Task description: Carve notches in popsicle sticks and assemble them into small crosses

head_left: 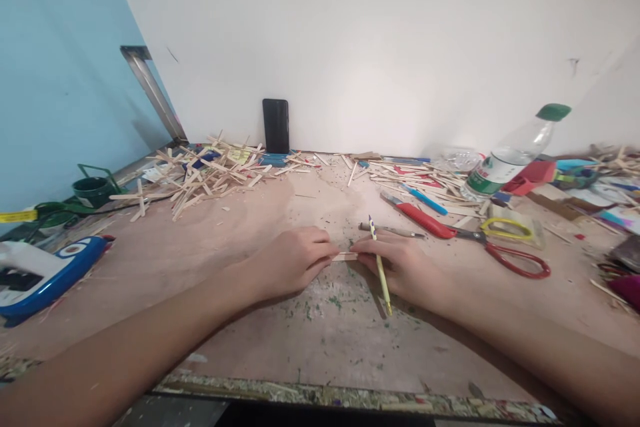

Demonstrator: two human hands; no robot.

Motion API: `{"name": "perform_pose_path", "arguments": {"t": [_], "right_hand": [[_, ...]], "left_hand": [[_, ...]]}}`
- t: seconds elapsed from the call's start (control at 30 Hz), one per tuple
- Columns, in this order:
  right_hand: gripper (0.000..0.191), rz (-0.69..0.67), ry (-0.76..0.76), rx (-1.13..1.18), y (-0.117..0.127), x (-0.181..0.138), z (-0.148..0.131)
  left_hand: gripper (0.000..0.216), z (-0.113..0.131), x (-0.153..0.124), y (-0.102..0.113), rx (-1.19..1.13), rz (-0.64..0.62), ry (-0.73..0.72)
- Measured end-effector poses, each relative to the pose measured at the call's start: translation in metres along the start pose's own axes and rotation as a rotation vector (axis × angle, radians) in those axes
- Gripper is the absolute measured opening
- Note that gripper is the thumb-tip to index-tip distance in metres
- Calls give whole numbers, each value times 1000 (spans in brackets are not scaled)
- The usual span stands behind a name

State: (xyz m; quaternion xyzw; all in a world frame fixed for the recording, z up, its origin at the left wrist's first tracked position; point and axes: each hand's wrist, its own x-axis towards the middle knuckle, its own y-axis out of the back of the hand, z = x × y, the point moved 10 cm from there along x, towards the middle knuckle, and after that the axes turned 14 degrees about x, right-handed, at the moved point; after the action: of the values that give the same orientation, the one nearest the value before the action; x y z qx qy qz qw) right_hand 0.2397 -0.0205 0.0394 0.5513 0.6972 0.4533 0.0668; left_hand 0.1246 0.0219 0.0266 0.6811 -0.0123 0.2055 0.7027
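Between my two hands a short pale wooden stick (345, 257) lies level, low over the table. My left hand (300, 259) pinches its left end with thumb and fingers. At the other end, my right hand (400, 263) has its thumb and fingertips closed on the stick. A yellow pen (383, 277) with a patterned end also rests in my right hand, slanting across the fingers. A thin craft knife or similar slim tool (407, 233) lies just beyond the right hand. The stick's ends are hidden under my fingers.
Heaped wooden sticks (200, 177) lie at the back left beside an upright phone (277, 127). To the right are a red utility knife (425, 219), scissors (517, 260), a blue pen (425, 200) and a tilted plastic bottle (510, 160). A blue tape dispenser (65, 280) stands left.
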Motion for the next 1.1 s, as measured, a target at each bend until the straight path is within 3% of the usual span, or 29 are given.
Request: {"name": "perform_pose_path", "arguments": {"t": [1.1], "right_hand": [[7,12,38,21,-2,-1,-3]], "left_hand": [[25,-5,-1,-4,-22,-82,52]]}}
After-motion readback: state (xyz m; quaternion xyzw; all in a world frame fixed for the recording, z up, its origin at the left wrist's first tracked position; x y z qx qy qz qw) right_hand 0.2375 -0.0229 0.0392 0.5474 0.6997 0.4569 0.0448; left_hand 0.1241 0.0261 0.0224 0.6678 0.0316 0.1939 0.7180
